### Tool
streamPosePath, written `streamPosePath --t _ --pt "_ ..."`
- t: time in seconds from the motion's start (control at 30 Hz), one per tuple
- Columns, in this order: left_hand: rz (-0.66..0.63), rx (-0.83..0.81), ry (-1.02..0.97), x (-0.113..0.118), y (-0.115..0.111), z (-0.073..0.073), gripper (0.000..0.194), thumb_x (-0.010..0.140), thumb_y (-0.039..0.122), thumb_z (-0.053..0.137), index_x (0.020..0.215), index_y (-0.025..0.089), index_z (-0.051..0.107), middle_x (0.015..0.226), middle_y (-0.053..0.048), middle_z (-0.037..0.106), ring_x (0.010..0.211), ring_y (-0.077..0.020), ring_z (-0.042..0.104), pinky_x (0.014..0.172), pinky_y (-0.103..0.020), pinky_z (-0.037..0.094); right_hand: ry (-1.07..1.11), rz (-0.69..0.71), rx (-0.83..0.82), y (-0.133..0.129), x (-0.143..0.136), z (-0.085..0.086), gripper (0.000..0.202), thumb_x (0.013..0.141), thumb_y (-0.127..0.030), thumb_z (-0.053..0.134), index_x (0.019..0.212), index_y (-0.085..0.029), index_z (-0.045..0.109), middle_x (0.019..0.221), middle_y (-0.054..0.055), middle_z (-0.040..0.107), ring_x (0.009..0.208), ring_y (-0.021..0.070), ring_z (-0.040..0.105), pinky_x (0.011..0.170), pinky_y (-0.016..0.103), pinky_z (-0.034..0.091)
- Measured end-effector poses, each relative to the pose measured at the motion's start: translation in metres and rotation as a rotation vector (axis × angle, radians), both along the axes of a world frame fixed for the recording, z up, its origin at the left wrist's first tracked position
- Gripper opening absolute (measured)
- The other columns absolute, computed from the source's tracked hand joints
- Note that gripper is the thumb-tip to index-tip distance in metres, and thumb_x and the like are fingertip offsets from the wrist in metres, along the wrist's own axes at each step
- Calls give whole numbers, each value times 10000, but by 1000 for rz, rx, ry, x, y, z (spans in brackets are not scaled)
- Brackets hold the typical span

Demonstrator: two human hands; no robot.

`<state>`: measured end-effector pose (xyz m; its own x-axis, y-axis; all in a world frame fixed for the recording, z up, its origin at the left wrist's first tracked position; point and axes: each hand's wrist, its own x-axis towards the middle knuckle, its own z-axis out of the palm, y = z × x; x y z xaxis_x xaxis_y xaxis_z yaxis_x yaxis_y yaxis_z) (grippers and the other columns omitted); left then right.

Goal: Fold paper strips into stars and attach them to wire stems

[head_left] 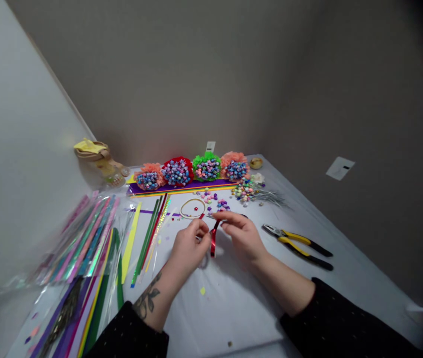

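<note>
A shiny red paper strip [213,242] hangs folded between my hands, above the white work surface. My left hand [191,243] is closed, thumb and fingertips pinching the strip; a short red end sticks up past the fingers. On the other side my right hand [243,233] has its thumb and fingers closed at the strip's upper part. A thin dark tip shows behind its knuckles, too small to name. Just beyond my hands lies a cream ring [192,209] with a tiny red folded star [196,209] inside it.
Pliers [296,246] with yellow-black handles lie right. Bagged paper strips [84,238] and loose strips [147,238] cover the left. Behind stand several star-filled paper flowers [177,171], loose stars [246,189], silver wires [273,198] and a wooden hand figure [107,166].
</note>
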<state>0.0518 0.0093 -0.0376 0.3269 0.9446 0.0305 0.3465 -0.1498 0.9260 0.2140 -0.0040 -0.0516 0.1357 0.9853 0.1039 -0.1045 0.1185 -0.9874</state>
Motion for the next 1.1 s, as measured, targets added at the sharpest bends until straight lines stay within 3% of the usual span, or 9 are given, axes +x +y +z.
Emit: streamPosePath --t 0.13,0.2,0.33,0.43,0.5,0.57,0.87,1.1 --pt "-83 -40 85 -6 4 -5 111 678 137 522 753 192 583 587 23 609 518 -119 540 495 -211 365 131 -287 46 14 26 3 401 686 -209 516 1057 -195 669 1144 74 659 1090 256 561 856 370 458" --pt "-71 -112 31 -7 6 -3 116 644 129 530 736 184 575 558 30 589 501 -112 519 473 -201 341 104 -319 76 16 30 3 482 707 -227 494 1175 -199 606 1271 77 586 1171 267 515 864 376 457" --pt "45 -319 -187 -5 10 7 123 631 179 570 741 190 515 544 37 592 504 -114 553 455 -188 356 -224 -144 207 5 15 3 588 761 -266 579 1330 -287 436 1439 58 398 1313 251 370 978 389 395" --pt "150 -371 -342 -2 10 14 178 623 220 613 752 194 493 522 48 585 556 -128 599 470 -179 378 -497 -100 300 -8 -3 4 253 764 -236 629 1016 -242 605 1202 92 528 1173 245 473 976 400 377" --pt "165 -356 -395 -1 9 15 187 624 219 620 759 192 494 516 50 581 561 -125 596 476 -178 385 -572 -90 328 -12 -11 4 29 782 -210 617 803 -217 598 971 67 553 991 221 539 905 388 409" --pt "156 -338 -401 1 7 15 177 629 209 615 757 189 495 517 50 580 541 -113 569 481 -180 393 -583 -76 341 -13 -14 4 47 788 -190 614 770 -215 578 881 45 534 902 205 542 843 370 425" --pt "108 -308 -342 3 3 11 134 655 199 595 733 186 487 472 95 472 456 -70 449 492 -175 372 -535 -43 355 -11 -15 6 80 782 -136 581 747 -203 555 861 34 530 845 185 530 790 338 405" --pt "161 -63 -227 0 3 7 90 723 220 587 763 179 518 595 56 535 548 -87 508 533 -187 395 -307 186 150 -4 -12 3 105 785 -219 569 696 -193 520 789 22 521 769 163 497 717 299 395"
